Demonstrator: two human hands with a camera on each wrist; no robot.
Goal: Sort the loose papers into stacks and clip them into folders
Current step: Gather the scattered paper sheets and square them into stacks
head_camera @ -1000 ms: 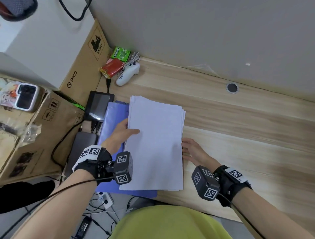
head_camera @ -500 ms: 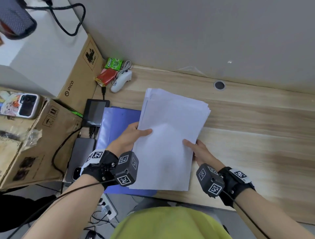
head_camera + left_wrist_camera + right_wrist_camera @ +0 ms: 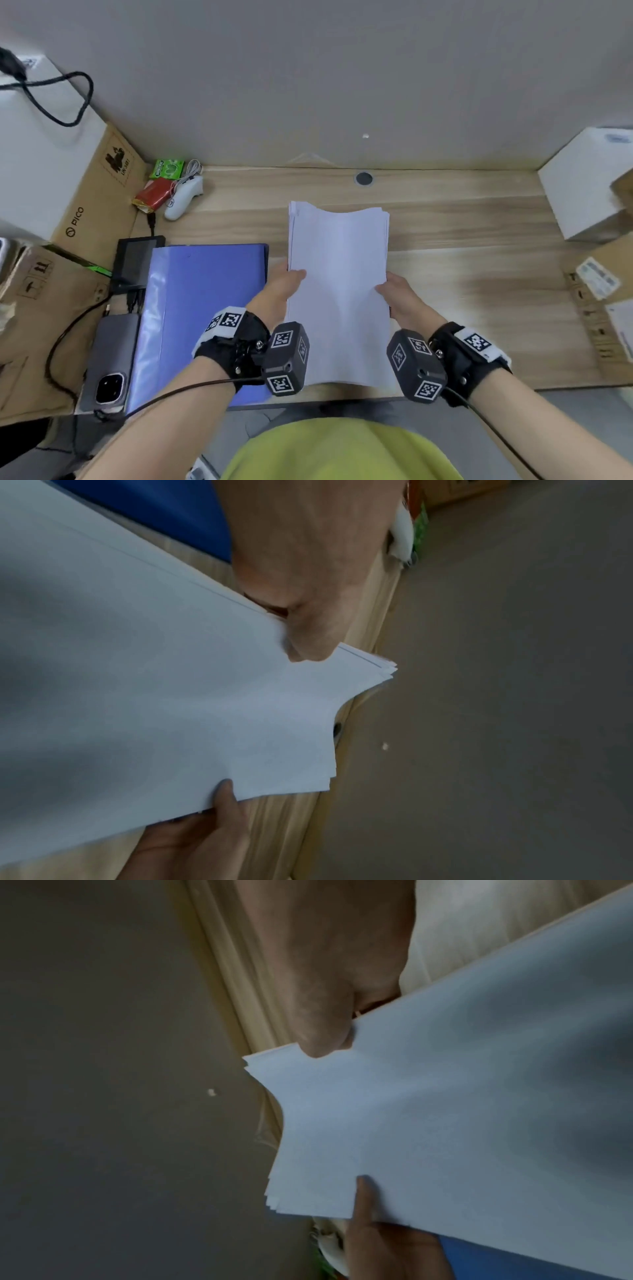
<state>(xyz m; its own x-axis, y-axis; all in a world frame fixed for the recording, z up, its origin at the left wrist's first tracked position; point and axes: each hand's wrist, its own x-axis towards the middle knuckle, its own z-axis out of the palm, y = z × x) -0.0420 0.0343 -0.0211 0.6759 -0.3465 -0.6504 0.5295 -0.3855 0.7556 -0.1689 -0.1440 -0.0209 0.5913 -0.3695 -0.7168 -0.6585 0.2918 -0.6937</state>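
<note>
A stack of white papers [image 3: 339, 291] is held above the wooden desk [image 3: 479, 274], sagging a little in the middle, its sheets slightly fanned at the far corners. My left hand [image 3: 281, 291] pinches its left edge, thumb on top. My right hand [image 3: 400, 298] pinches the right edge the same way. In the left wrist view the left thumb [image 3: 308, 631] lies on the paper stack [image 3: 154, 696], and the right hand [image 3: 212, 826] shows below. In the right wrist view the right thumb [image 3: 318, 1031] presses the papers [image 3: 445, 1123]. A closed blue folder [image 3: 198, 308] lies flat on the desk, left of the papers.
Left of the folder lie a phone [image 3: 109, 363] and a small black device [image 3: 137, 260] with cables. A white controller [image 3: 183, 202], a red packet [image 3: 154, 197] and a green box [image 3: 167, 169] sit at the back left. Cardboard boxes [image 3: 603, 274] stand at both sides.
Both hands lifted the paper stack off the blue folder and carried it to the right, turning it straight. The right hand went from touching the edge to pinching it.
</note>
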